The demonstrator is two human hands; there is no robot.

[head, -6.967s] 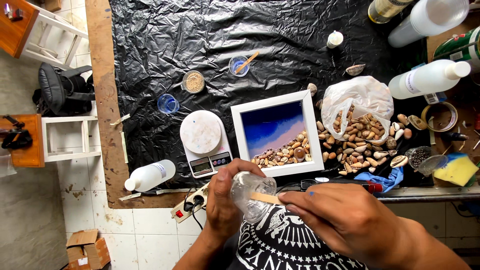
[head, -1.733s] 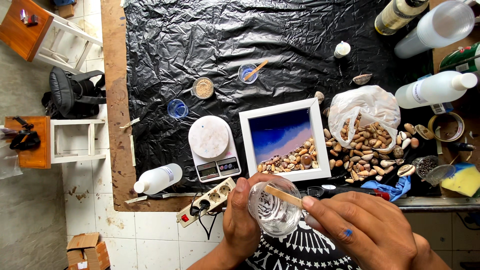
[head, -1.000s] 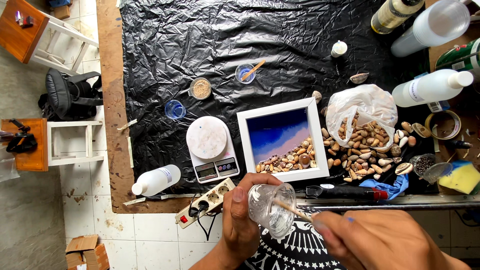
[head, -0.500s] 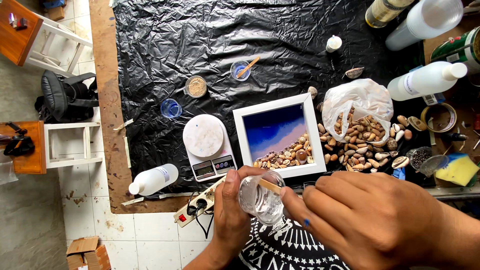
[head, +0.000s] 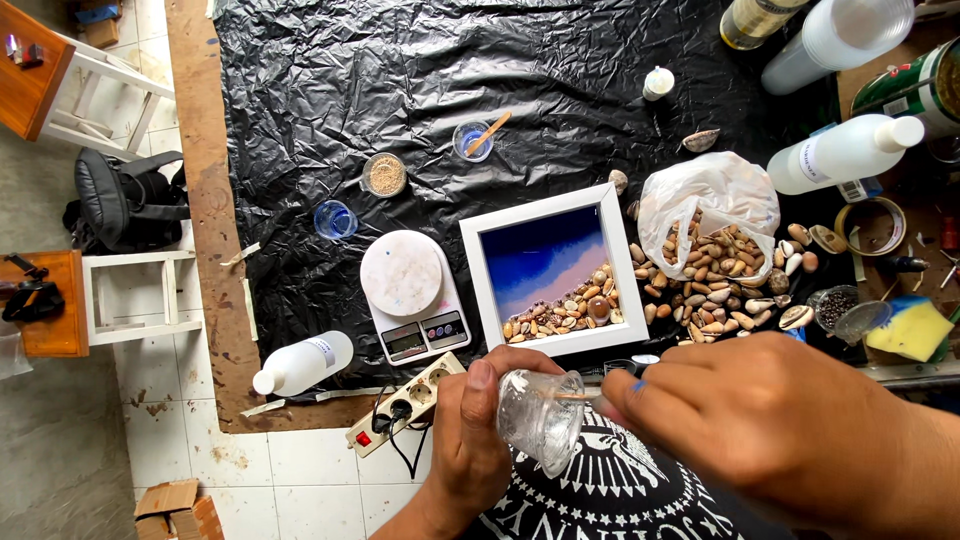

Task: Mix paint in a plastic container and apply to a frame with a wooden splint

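The left hand [head: 470, 450] grips a clear cup [head: 540, 418] while the right hand [head: 770, 430] pinches a wooden stick [head: 572, 396] inside it, mixing unfinished, nothing yet poured from it into the white frame [head: 553, 270], half-filled with shells.

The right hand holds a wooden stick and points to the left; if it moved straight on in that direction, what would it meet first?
The right hand points its wooden stick into the mouth of the clear plastic cup. Going straight on, it would probably meet the cup's inner wall first, then the left hand behind it, though depth is unclear.

One camera on the head looks straight down at the counter [head: 300, 60], from well above the white frame [head: 553, 270], hands [head: 470, 440] nearest.
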